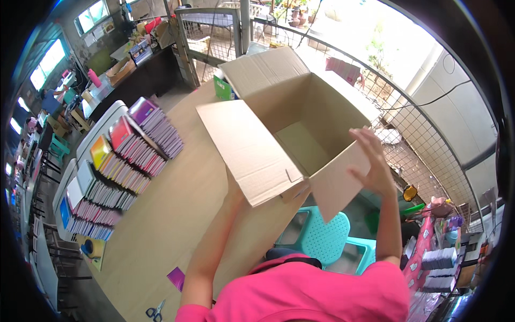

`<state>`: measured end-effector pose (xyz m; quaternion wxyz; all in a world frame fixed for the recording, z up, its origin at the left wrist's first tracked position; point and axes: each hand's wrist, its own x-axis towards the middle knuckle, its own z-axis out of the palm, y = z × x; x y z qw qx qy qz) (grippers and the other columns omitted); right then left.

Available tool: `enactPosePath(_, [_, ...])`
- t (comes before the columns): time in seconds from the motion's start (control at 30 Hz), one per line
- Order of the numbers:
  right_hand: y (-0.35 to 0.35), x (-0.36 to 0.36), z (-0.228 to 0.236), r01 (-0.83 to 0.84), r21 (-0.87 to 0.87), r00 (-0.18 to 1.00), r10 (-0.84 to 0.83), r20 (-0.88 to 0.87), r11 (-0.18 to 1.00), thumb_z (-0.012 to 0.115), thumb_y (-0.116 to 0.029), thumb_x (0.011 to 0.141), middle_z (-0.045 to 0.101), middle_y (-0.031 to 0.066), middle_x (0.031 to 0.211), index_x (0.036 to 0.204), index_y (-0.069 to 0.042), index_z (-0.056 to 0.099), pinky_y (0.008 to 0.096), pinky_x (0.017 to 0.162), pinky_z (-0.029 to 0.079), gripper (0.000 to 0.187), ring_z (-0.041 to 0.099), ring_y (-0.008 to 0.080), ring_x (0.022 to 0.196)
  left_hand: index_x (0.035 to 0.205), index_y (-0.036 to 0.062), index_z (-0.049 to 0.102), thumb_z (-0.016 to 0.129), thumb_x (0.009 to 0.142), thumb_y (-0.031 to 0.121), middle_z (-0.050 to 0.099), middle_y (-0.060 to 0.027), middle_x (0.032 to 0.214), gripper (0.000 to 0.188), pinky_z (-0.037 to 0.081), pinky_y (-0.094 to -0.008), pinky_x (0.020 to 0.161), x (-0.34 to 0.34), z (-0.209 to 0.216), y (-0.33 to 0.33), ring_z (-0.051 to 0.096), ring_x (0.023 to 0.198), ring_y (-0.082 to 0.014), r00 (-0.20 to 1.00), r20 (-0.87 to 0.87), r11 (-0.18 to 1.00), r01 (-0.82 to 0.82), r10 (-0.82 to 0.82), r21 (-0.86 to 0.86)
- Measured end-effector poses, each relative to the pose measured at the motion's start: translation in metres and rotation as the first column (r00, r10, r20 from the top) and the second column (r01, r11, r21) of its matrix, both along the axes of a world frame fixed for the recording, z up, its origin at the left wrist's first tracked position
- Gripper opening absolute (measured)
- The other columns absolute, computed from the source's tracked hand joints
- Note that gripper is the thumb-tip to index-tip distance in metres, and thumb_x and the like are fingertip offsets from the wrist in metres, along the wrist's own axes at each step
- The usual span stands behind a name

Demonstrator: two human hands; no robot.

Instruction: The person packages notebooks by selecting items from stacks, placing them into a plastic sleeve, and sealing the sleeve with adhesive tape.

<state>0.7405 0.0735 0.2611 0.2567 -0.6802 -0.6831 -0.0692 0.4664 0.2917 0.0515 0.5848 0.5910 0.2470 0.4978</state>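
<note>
An open, bare-bottomed cardboard box (pixel 299 140) stands on the wooden table with its flaps folded outward. My left hand (pixel 234 189) is at the near left side, under the left flap (pixel 248 150); its fingers are hidden behind the cardboard. At the box's right corner, my right hand (pixel 374 163) has its fingers stretched apart over the edge, with the thumb against the near right flap (pixel 335 185). Another flap (pixel 265 70) leans outward at the far side.
Several stacks of notebooks (pixel 122 170) line the table's left side, near a tape roll (pixel 94 248). Scissors (pixel 155 311) and a purple card (pixel 176 278) lie by my left arm. A green pack (pixel 222 88) sits behind the box. Turquoise stools (pixel 324 236) stand below the table's right edge.
</note>
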Motion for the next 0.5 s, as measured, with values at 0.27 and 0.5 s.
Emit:
enactPosePath(0.27, [0.034,-0.053,-0.075,0.245,0.201,0.817,-0.09,-0.57,0.948,0.079,-0.068,0.062,0.024,0.028,0.155,0.153,0.004,0.011,0.0534,0.117,0.018,0.135,0.027,0.0433,0.143,0.151,0.0091,0.035,0.05,0.097,0.04,0.032,-0.0182,0.155,0.064,0.02,-0.0492,0.117,0.114,0.146,0.027,0.03,0.143,-0.0351,0.723,-0.556,0.544,0.295,0.41,0.785])
enactPosePath(0.5, [0.049,-0.052,-0.091,0.389,0.067,0.854,-0.333,-0.4,0.919,0.076,-0.02,0.079,0.053,0.0172,0.128,0.127,0.005,0.051,0.0402,0.103,0.038,0.06,0.055,0.0261,0.114,0.141,0.0062,0.045,0.059,0.094,0.026,0.047,-0.016,0.142,0.053,0.032,-0.0427,0.11,0.098,0.057,0.09,0.044,0.131,-0.0321,0.893,0.1,0.867,-0.45,0.439,0.215])
